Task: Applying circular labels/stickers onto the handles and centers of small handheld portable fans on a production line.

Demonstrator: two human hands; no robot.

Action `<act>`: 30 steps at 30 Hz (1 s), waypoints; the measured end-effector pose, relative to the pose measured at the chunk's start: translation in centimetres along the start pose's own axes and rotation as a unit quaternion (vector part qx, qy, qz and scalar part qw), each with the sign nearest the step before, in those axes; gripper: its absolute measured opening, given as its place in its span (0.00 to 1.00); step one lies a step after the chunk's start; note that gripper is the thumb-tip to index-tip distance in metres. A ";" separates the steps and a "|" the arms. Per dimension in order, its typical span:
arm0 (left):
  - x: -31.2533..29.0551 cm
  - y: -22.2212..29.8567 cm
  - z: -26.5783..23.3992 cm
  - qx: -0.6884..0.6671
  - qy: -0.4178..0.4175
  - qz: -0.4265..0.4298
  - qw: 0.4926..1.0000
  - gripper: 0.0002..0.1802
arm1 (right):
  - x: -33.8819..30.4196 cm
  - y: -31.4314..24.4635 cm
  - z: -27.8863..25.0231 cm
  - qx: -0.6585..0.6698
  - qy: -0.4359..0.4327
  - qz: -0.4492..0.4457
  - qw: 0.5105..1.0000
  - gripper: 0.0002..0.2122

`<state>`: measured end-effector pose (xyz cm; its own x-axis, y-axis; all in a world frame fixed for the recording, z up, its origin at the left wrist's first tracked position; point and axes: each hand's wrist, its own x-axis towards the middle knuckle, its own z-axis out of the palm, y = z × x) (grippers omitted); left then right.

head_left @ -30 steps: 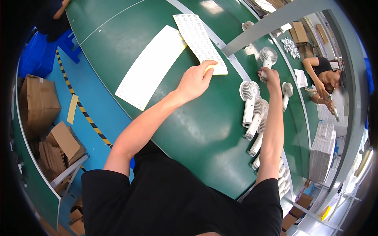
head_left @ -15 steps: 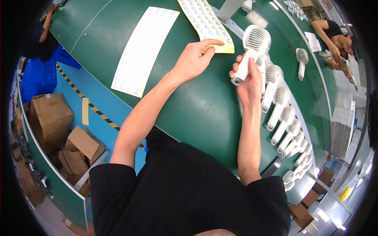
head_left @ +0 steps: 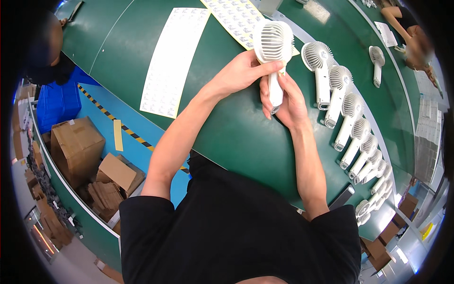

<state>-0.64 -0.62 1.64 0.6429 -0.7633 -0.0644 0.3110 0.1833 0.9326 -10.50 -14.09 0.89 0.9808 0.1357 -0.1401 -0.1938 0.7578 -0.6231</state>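
Observation:
A white handheld fan [head_left: 274, 41] is in front of me over the green table, its round grille pointing away and its handle toward me. My right hand [head_left: 289, 102] is wrapped round the handle from the right. From the left, my left hand [head_left: 242, 75] grips the fan at its neck, thumb across the front and fingers partly hidden behind the grille. Whether a small label sits under the thumb cannot be made out. Just beyond lies a label sheet with yellow backing [head_left: 231, 19], partly covered by the fan. Left of it lies a mostly white label sheet [head_left: 175, 61].
Several white fans [head_left: 341, 78] stand in a curved row along the table's right side, with a dark oblong object [head_left: 341, 198] near its close end. Another fan [head_left: 377, 66] lies farther right, near a co-worker [head_left: 416, 42]. Cardboard boxes [head_left: 78, 146] and a blue crate [head_left: 59, 104] are at left.
My left hand has left the yellow-backed sheet and come onto the fan. My right hand has brought the fan left, away from the row, to meet it. The view has shifted slightly.

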 end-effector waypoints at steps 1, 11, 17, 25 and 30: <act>0.0 0.0 0.0 0.001 -0.002 -0.002 1.000 0.17 | 0.0 0.0 0.0 0.006 -0.017 0.029 0.999 0.13; -0.7 -0.8 0.6 0.026 -0.006 0.003 1.000 0.28 | -0.4 -0.4 0.2 -0.061 -0.010 0.104 0.993 0.08; -1.0 -1.0 0.4 0.054 -0.023 0.022 0.998 0.26 | -0.3 -0.4 0.2 -0.065 -0.017 0.098 0.993 0.09; -0.4 0.5 0.1 0.051 -0.014 0.040 0.998 0.22 | 0.1 0.6 0.5 -0.103 -0.013 0.058 0.993 0.09; -0.2 0.5 0.4 0.016 0.020 -0.029 0.999 0.21 | 0.3 1.1 0.4 -0.135 0.074 -0.068 0.986 0.10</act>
<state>-0.94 -0.60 2.29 0.6517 -0.7468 -0.1328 0.3267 0.1184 0.9377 -10.37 -12.95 0.44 0.9879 -0.0654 -0.1405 -0.0799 0.5616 -0.8236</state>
